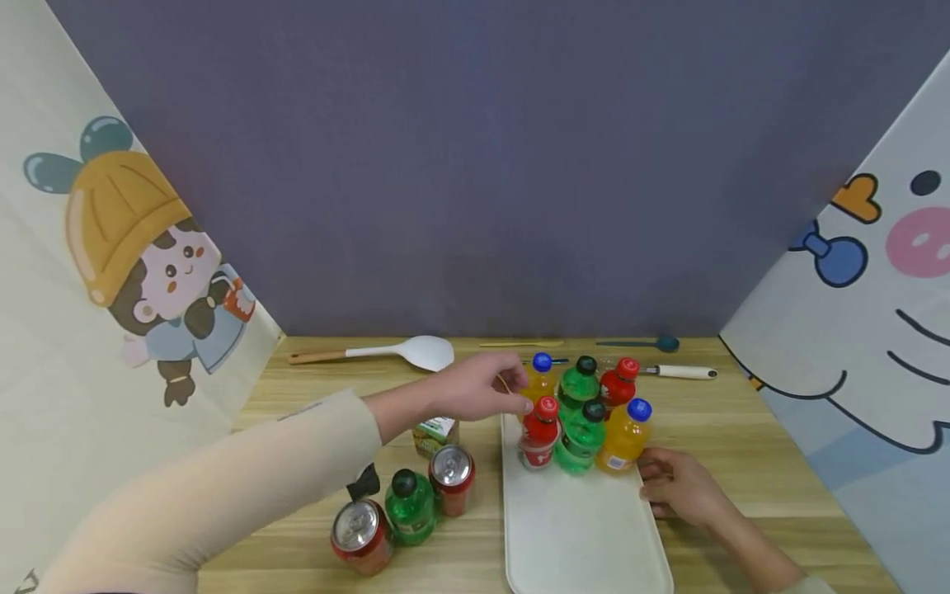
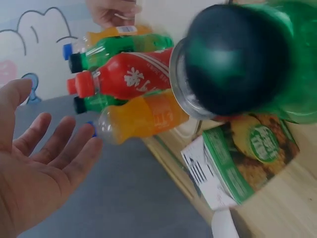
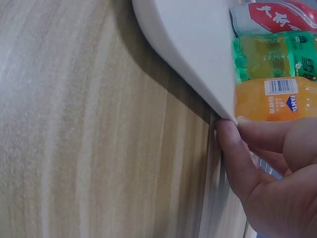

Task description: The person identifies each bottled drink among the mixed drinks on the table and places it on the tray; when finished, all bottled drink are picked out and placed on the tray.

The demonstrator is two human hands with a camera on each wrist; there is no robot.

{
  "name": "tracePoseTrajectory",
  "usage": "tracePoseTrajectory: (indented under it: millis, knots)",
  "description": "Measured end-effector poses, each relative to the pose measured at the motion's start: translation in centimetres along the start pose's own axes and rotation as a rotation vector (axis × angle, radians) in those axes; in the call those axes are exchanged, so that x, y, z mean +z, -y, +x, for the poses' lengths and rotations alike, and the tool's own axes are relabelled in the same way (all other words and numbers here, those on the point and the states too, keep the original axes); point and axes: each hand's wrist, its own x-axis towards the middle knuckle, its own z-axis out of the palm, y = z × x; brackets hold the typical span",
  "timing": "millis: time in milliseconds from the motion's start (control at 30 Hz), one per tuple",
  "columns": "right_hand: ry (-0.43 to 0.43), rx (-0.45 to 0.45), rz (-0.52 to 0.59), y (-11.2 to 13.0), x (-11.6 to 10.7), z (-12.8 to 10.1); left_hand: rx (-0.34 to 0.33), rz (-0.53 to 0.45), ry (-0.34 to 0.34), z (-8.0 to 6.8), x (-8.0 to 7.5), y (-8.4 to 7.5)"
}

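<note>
A white tray (image 1: 586,536) carries two rows of soda bottles at its far end. In the front row stand a red bottle (image 1: 539,437), a green bottle (image 1: 581,441) and an orange bottle (image 1: 623,437). Behind them are another orange, green and red bottle. My left hand (image 2: 44,168) is beside the caps of the left-hand bottles, its fingers spread and loosely bent, holding nothing. With thumb and fingers my right hand (image 3: 267,163) pinches the tray's right rim, close to the front orange bottle. The rear bottles are partly hidden by the front ones.
Left of the tray stand two soda cans (image 1: 361,532) (image 1: 451,474), a green bottle (image 1: 411,507) and a small carton (image 1: 433,436). A white spatula (image 1: 425,353), a dark spoon (image 1: 665,343) and a white-handled utensil (image 1: 686,372) lie along the back wall.
</note>
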Motion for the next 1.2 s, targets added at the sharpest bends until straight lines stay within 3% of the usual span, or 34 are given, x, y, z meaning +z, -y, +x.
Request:
tracePoseTrajectory:
  millis: [267, 700, 933, 1200]
  knots:
    - [0.004, -0.025, 0.0, -0.2, 0.0, 0.0, -0.003, 0.056, -0.124, -4.5, -1.5, 0.9]
    - [0.021, -0.035, -0.001, -0.3, -0.1, -0.1, -0.107, -0.083, -0.248, -10.8, -1.1, 3.6]
    - [0.012, -0.042, -0.013, -0.4, -0.2, 0.1, -0.134, -0.186, -0.233, -13.6, 0.0, 5.5]
    - [0.015, -0.03, -0.015, -0.3, -0.1, 0.2, -0.107, -0.207, -0.153, -15.6, 1.9, 7.3]
